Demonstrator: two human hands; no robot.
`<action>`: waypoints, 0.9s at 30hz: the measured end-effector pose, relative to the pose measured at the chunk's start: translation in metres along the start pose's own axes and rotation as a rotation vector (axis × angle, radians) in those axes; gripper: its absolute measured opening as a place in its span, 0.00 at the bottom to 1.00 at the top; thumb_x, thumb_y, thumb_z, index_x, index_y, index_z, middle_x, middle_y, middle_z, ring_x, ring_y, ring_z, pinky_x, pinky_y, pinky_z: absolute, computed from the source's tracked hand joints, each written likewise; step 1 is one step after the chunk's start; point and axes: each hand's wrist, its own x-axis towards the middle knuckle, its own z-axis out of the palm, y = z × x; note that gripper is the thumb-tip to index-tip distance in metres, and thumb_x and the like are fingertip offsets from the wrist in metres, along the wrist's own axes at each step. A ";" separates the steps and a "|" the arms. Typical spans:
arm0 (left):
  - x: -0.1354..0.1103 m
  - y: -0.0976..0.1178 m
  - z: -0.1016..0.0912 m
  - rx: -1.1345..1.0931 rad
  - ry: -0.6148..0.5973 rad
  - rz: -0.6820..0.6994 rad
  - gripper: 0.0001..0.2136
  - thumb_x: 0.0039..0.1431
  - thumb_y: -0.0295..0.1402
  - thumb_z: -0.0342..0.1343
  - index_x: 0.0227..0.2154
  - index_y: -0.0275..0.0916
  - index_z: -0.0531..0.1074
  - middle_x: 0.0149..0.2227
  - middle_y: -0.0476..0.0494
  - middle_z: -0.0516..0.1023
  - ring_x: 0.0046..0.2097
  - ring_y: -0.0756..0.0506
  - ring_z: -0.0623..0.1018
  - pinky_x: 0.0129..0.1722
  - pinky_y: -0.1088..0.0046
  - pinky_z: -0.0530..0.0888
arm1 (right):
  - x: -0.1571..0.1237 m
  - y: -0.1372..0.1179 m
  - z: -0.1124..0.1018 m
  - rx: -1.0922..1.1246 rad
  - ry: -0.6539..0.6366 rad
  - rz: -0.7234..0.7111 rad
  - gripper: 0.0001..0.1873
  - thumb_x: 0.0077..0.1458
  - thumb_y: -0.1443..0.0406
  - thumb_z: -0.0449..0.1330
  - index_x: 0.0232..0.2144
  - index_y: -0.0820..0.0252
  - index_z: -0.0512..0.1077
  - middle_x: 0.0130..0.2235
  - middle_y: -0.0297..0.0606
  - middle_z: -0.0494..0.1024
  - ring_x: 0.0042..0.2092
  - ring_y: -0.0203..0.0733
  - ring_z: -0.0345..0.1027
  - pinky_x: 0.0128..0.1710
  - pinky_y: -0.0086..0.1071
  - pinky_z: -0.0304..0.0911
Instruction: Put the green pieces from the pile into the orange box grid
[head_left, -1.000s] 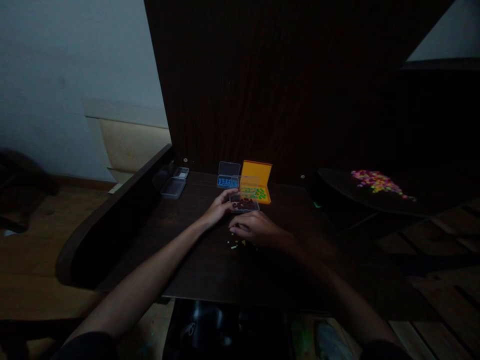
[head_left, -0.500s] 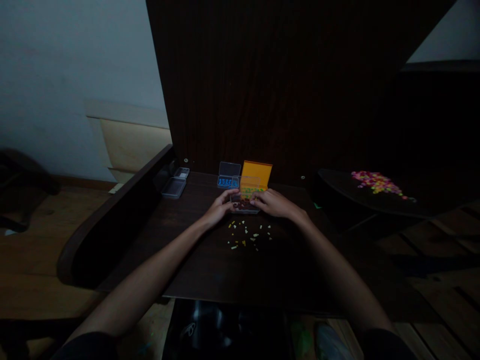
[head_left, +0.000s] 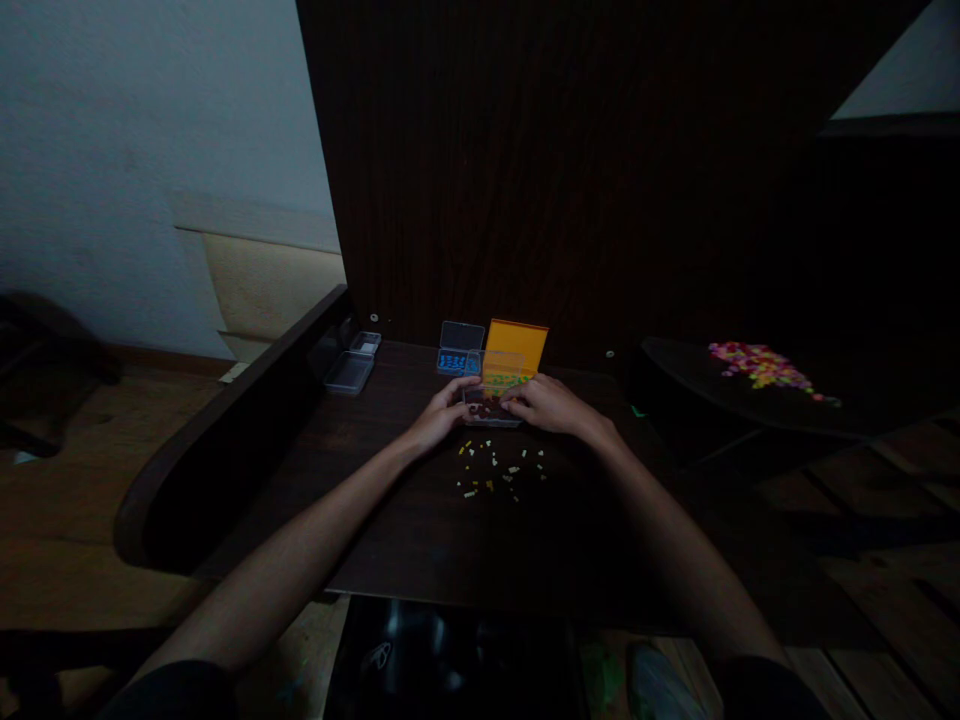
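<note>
A small clear plastic box (head_left: 495, 423) with its lid raised sits on the dark wooden table, with dark reddish-brown pieces (head_left: 486, 408) inside. My left hand (head_left: 435, 420) grips its left side, thumb and fingers around the edge. At the right side, my right hand (head_left: 553, 405) reaches over the rim with fingers pinched down among the pieces; whatever they pinch is hidden. Just behind stands an orange-yellow lidded box (head_left: 517, 340) with green pieces (head_left: 504, 381). Small white and yellow pieces (head_left: 513, 470) lie scattered on the table in front.
Behind my left hand is a clear box of blue pieces (head_left: 459, 363). An open clear box (head_left: 349, 371) lies farther left, near the raised wooden side panel (head_left: 232, 430). Colourful beads (head_left: 765, 367) are heaped on a dark surface at right. A tall dark panel (head_left: 525, 180) rises behind.
The view has shifted slightly. Both hands stay at the clear box, my right fingers still down among the brown pieces; nothing else has visibly moved.
</note>
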 end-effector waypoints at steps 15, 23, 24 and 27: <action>-0.001 0.000 -0.001 -0.012 0.024 -0.011 0.25 0.38 0.23 0.57 0.45 0.40 0.71 0.52 0.43 0.73 0.51 0.40 0.73 0.54 0.59 0.67 | -0.011 -0.009 -0.003 0.008 0.022 0.019 0.20 0.59 0.68 0.51 0.50 0.55 0.75 0.43 0.41 0.81 0.40 0.43 0.73 0.40 0.32 0.62; -0.001 0.001 0.001 -0.045 0.037 -0.012 0.26 0.37 0.22 0.56 0.45 0.40 0.71 0.52 0.43 0.73 0.53 0.39 0.73 0.56 0.56 0.67 | -0.030 -0.014 -0.005 0.261 0.045 -0.072 0.12 0.55 0.67 0.57 0.39 0.62 0.78 0.23 0.30 0.70 0.24 0.31 0.60 0.28 0.25 0.53; -0.001 0.001 0.001 -0.046 0.037 -0.016 0.26 0.37 0.22 0.56 0.45 0.40 0.71 0.52 0.43 0.74 0.53 0.39 0.73 0.56 0.56 0.67 | -0.033 -0.017 -0.003 0.290 0.006 -0.094 0.11 0.55 0.66 0.58 0.38 0.62 0.78 0.22 0.30 0.69 0.23 0.31 0.59 0.27 0.25 0.52; 0.000 0.002 0.001 -0.046 0.040 -0.030 0.25 0.37 0.23 0.56 0.45 0.39 0.71 0.51 0.43 0.74 0.52 0.39 0.73 0.55 0.55 0.67 | -0.039 -0.030 0.006 0.318 -0.108 -0.161 0.10 0.54 0.66 0.59 0.38 0.61 0.78 0.22 0.29 0.70 0.24 0.31 0.60 0.28 0.25 0.52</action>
